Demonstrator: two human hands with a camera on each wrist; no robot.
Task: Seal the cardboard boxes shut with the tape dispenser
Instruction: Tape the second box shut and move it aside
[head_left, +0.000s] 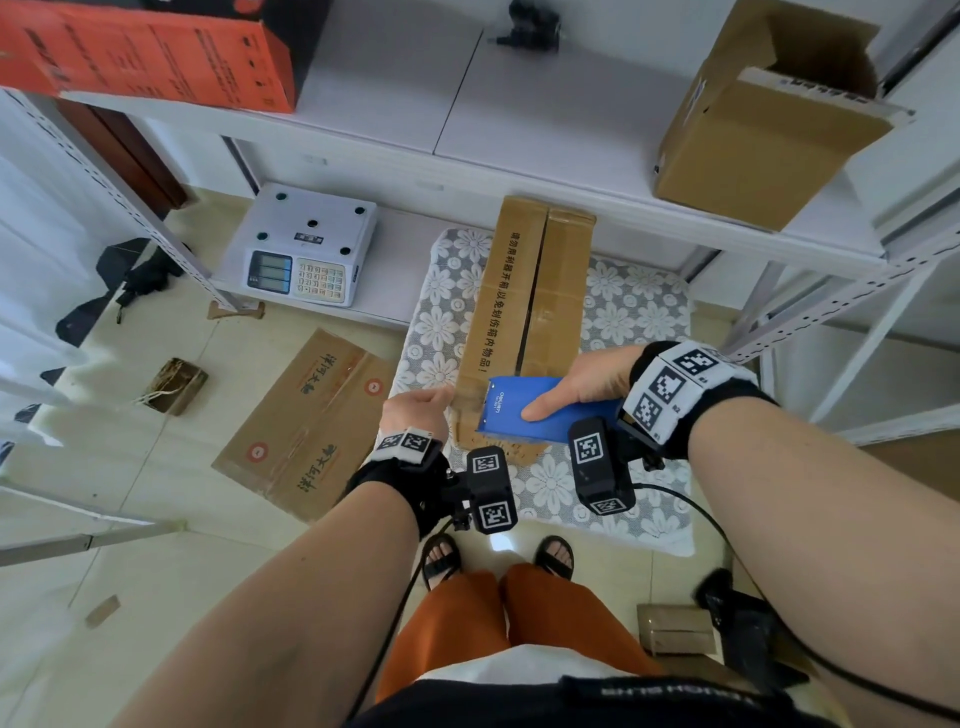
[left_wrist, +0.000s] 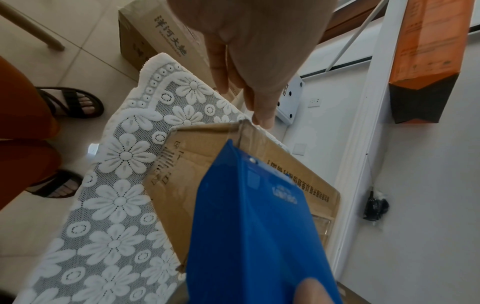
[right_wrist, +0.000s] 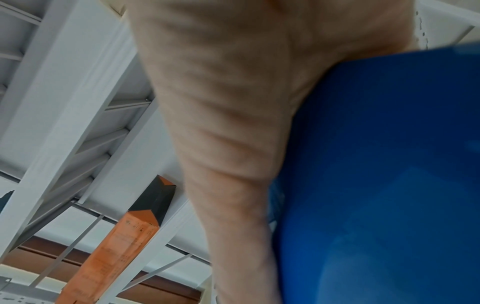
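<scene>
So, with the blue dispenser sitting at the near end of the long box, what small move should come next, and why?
Probably draw the tape dispenser away from the body along the centre seam of the long cardboard box. The right hand grips it at the near end, the seam ahead looks open, and the left hand steadies the near corner.

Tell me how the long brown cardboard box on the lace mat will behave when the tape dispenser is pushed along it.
The long brown cardboard box probably slides easily: it lies flat on a white lace floral mat, so the left hand steadies its near corner. Its top flaps may flex along the unsealed centre seam as the right hand presses the blue tape dispenser down.
</scene>
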